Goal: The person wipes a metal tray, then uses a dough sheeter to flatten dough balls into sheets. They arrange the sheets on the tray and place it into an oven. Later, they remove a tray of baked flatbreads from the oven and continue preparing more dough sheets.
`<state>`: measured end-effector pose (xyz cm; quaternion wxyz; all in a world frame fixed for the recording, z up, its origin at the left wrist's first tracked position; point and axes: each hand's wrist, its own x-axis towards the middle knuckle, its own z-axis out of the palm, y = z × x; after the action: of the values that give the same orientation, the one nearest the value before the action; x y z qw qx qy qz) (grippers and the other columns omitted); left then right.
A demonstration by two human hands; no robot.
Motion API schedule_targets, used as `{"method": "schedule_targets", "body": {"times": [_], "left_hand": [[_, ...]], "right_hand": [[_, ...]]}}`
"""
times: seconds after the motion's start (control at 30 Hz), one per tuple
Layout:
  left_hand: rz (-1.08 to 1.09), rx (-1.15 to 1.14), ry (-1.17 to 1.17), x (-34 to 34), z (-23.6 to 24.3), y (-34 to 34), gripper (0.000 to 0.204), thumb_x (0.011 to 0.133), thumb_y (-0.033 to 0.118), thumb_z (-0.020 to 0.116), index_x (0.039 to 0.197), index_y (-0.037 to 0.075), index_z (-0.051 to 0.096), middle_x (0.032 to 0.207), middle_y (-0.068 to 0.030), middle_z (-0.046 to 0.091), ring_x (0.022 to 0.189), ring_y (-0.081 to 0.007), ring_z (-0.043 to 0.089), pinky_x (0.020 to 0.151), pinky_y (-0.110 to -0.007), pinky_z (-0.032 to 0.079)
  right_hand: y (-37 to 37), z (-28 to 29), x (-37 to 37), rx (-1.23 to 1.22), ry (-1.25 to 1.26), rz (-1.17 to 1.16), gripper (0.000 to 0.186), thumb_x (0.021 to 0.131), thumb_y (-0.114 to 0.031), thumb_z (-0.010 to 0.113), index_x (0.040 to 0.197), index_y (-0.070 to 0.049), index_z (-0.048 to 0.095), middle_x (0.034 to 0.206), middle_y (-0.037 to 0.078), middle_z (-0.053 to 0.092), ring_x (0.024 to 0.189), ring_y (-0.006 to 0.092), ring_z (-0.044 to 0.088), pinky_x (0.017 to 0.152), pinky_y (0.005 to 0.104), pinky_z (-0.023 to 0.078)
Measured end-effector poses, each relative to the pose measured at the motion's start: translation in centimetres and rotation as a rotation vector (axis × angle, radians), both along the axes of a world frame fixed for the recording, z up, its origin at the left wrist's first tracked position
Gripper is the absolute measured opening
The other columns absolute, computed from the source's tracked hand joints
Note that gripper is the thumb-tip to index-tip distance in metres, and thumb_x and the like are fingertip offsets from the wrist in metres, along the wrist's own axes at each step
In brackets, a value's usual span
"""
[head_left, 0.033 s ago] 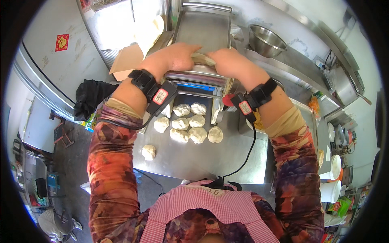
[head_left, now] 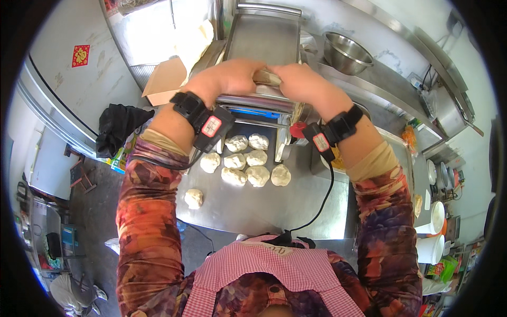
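My left hand [head_left: 240, 76] and my right hand [head_left: 297, 80] meet over the feed of a metal dough roller machine [head_left: 248, 99], with fingers curled in and their tips touching or nearly so. Between them shows a pale strip of dough [head_left: 267, 78], which both hands appear to grip; the fingertips are partly hidden. Behind the hands slopes the machine's flat metal tray [head_left: 264, 39]. Nearer me, several lumps of dough [head_left: 257, 176] lie grouped on the steel table [head_left: 264, 208], and one lump [head_left: 194, 198] sits apart at the left.
A steel bowl [head_left: 348, 53] stands on the counter at the back right. An open cardboard box [head_left: 165, 82] and a black cloth [head_left: 120, 127] are at the left. A red knob [head_left: 298, 130] sticks out by the machine's right side. White buckets [head_left: 430, 249] stand at the far right.
My fingertips have drawn together over the feed, and the left fingers have curled inward from a more stretched pose. The dough lumps on the table have not moved.
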<state>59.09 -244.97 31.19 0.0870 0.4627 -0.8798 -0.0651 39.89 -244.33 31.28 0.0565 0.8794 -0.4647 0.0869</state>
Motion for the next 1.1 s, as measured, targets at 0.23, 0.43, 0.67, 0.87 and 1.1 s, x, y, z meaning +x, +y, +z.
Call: {"method": "schedule_targets", "body": {"times": [0.23, 0.43, 0.67, 0.87, 1.1], "left_hand": [[-0.055, -0.066, 0.08, -0.9, -1.0, 2.5, 0.04, 0.072, 0.009, 0.057, 0.112, 0.004, 0.06, 0.106, -0.0164, 0.064, 0.099, -0.0347, 0.059, 0.084, -0.039, 0.047], [-0.236, -0.054, 0.947, 1.0, -6.2, 5.5, 0.029, 0.083, 0.01, 0.056, 0.109, -0.001, 0.062, 0.102, -0.0124, 0.066, 0.095, -0.0246, 0.062, 0.084, -0.034, 0.048], [-0.198, 0.492, 1.117, 0.5, -19.1, 2.5, 0.024, 0.089, 0.01, 0.058, 0.112, 0.001, 0.058, 0.106, -0.0104, 0.064, 0.098, -0.0207, 0.062, 0.087, -0.033, 0.05], [0.206, 1.018, 2.451, -1.5, -21.8, -0.5, 0.024, 0.082, 0.004, 0.067, 0.104, 0.005, 0.058, 0.1, -0.0067, 0.064, 0.091, -0.0205, 0.064, 0.079, -0.032, 0.056], [0.008, 0.834, 2.104, -0.3, -20.5, 3.9, 0.031, 0.085, -0.008, 0.049, 0.115, -0.003, 0.052, 0.115, -0.0141, 0.059, 0.104, -0.0246, 0.06, 0.09, -0.037, 0.052]], "right_hand": [[9.0, -2.9, -1.0, -0.245, -0.629, 0.413, 0.029, 0.076, 0.003, 0.055, 0.102, -0.005, 0.064, 0.1, 0.017, 0.064, 0.095, 0.0344, 0.061, 0.083, 0.0412, 0.049], [14.6, -7.0, -2.5, 0.01, -0.63, 0.474, 0.027, 0.075, 0.005, 0.055, 0.099, -0.004, 0.065, 0.098, 0.012, 0.065, 0.095, 0.0305, 0.062, 0.086, 0.0389, 0.049], [12.8, -13.5, -2.5, 0.374, -0.731, 0.037, 0.024, 0.076, -0.005, 0.06, 0.1, -0.005, 0.066, 0.097, 0.011, 0.066, 0.086, 0.0307, 0.062, 0.077, 0.0355, 0.05], [7.7, -18.5, -0.2, 0.632, -1.033, -0.277, 0.036, 0.082, -0.013, 0.065, 0.113, 0.004, 0.058, 0.112, 0.014, 0.062, 0.104, 0.0222, 0.059, 0.092, 0.0321, 0.048], [4.7, -19.9, 1.6, 1.098, -2.085, -0.087, 0.019, 0.086, -0.004, 0.063, 0.104, 0.001, 0.061, 0.109, 0.012, 0.062, 0.1, 0.0228, 0.06, 0.089, 0.0348, 0.051]]}}
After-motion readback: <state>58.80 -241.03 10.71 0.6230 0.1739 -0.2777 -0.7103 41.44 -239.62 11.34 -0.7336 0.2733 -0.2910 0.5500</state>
